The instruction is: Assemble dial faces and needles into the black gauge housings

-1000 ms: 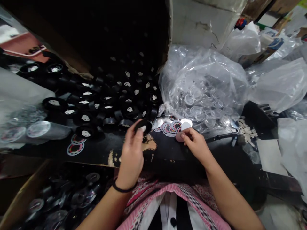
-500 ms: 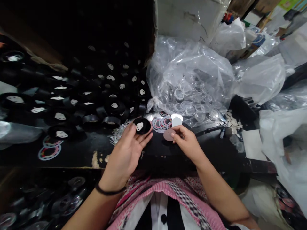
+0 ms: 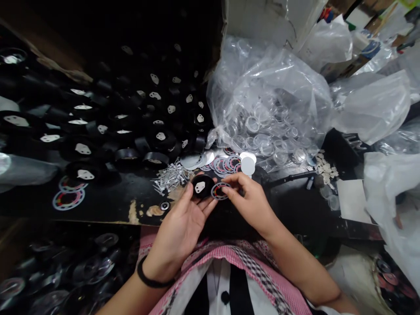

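Observation:
My left hand (image 3: 187, 218), palm up, has its thumb and fingers around a round black gauge case (image 3: 207, 188) with a small white plate inside. Pinched in my right hand (image 3: 247, 197) is a printed dial disc (image 3: 219, 191) with a dark, coloured ring, held right beside the case. Beyond the hands lie overlapping dial discs (image 3: 220, 165) and a plain round disc (image 3: 248, 166). A pile of small white pointers (image 3: 172, 177) is left of them. A small ring-shaped part (image 3: 165, 205) rests near my left wrist.
Many black cases (image 3: 160, 140) with white plates crowd the left and back. A plastic bag (image 3: 269, 87) of clear round covers stands behind. To the right are a dark rod-like tool (image 3: 288, 177), small pale pieces (image 3: 326, 166) and a white card (image 3: 354, 199). Two dial discs (image 3: 68, 199) lie left.
The disc in my right hand has turned from its plain brownish side to its printed face and come up to the case. The camera view has shifted slightly.

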A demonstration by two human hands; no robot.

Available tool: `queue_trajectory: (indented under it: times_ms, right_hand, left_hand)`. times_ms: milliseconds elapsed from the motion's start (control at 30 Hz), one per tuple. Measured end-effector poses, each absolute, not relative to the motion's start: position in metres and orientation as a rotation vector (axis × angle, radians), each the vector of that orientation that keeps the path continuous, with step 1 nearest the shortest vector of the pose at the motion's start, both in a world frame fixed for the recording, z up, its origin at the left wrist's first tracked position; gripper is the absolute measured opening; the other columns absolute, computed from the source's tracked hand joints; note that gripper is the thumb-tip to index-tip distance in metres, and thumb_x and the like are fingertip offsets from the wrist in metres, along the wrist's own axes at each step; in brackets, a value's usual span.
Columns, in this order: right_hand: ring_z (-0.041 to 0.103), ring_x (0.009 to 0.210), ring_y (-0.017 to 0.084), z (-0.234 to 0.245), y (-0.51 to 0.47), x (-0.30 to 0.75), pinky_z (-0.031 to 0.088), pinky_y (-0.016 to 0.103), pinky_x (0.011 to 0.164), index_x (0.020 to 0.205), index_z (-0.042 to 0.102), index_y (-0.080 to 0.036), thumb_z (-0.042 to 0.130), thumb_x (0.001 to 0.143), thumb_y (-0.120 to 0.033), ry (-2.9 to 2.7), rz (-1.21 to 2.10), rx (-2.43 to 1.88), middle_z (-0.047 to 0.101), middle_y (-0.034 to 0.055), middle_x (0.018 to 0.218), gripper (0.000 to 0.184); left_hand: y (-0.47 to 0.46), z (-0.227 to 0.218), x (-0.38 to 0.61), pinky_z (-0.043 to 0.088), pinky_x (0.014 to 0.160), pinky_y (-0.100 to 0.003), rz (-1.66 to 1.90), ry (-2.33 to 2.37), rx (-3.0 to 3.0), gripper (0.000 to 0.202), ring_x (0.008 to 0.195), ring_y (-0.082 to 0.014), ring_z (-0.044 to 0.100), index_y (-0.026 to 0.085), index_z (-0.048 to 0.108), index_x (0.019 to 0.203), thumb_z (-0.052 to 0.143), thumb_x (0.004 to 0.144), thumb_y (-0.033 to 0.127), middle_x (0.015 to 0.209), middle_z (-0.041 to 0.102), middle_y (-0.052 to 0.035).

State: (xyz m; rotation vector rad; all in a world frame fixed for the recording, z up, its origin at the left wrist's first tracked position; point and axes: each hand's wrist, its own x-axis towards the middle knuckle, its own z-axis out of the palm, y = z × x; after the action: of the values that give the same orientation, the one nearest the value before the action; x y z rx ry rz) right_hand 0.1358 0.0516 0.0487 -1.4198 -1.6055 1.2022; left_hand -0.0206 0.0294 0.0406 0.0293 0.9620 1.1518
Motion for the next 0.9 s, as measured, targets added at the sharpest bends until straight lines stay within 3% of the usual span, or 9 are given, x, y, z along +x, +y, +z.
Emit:
queue_trajectory:
  times_ms: [133, 300, 533, 667, 900]
  right_hand:
    - [0.062, 0.086, 0.015, 0.059, 0.054, 0.128, 0.049, 0.029, 0.082, 0.097, 0.07, -0.023, 0.061, 0.091, -0.018, -1.659, 1.101, -1.332, 0.068, 0.0004, 0.091, 0.012]
    - [0.059, 0.077, 0.014, 0.063, 0.059, 0.12, 0.048, 0.027, 0.071, 0.089, 0.062, -0.021, 0.064, 0.087, -0.02, -1.658, 1.164, -1.439, 0.062, -0.001, 0.085, 0.003]
    - [0.05, 0.062, 0.011, 0.061, 0.065, 0.128, 0.041, 0.024, 0.058, 0.083, 0.057, -0.021, 0.066, 0.083, -0.024, -1.55, 1.375, -1.431, 0.056, -0.0044, 0.073, 0.009]
    - [0.047, 0.056, 0.01, 0.058, 0.065, 0.127, 0.04, 0.023, 0.052, 0.083, 0.055, -0.022, 0.065, 0.082, -0.027, -1.456, 1.494, -1.412, 0.053, -0.0057, 0.069, 0.012]
    - [0.047, 0.055, 0.009, 0.056, 0.065, 0.127, 0.04, 0.022, 0.052, 0.082, 0.054, -0.021, 0.065, 0.082, -0.027, -1.45, 1.499, -1.417, 0.054, -0.006, 0.068, 0.012]
  left_hand:
    - [0.021, 0.036, -0.018, 0.057, 0.097, -0.035, 1.144, 1.002, 0.114, 0.03, 0.108, -0.0222, 0.07, 0.025, 0.073, 0.114, 0.072, 0.086, 0.037, 0.123, 0.073, -0.0049]
    - [0.015, 0.03, -0.017, 0.056, 0.097, -0.036, 1.125, 1.099, 0.269, 0.043, 0.128, -0.0307, 0.059, 0.03, 0.076, 0.113, 0.081, 0.074, 0.047, 0.133, 0.069, -0.0033]
    - [0.013, 0.019, -0.024, 0.056, 0.099, -0.035, 1.077, 1.066, 0.399, 0.037, 0.13, -0.029, 0.057, 0.033, 0.075, 0.116, 0.077, 0.081, 0.044, 0.14, 0.064, -0.0013]
    - [0.013, 0.021, -0.023, 0.055, 0.099, -0.037, 1.109, 1.043, 0.365, 0.037, 0.128, -0.0299, 0.059, 0.029, 0.076, 0.114, 0.077, 0.08, 0.044, 0.135, 0.068, -0.0045]
    - [0.012, 0.017, -0.026, 0.052, 0.103, -0.037, 1.055, 1.063, 0.419, 0.037, 0.133, -0.0281, 0.054, 0.033, 0.073, 0.119, 0.075, 0.083, 0.043, 0.14, 0.064, -0.0012]
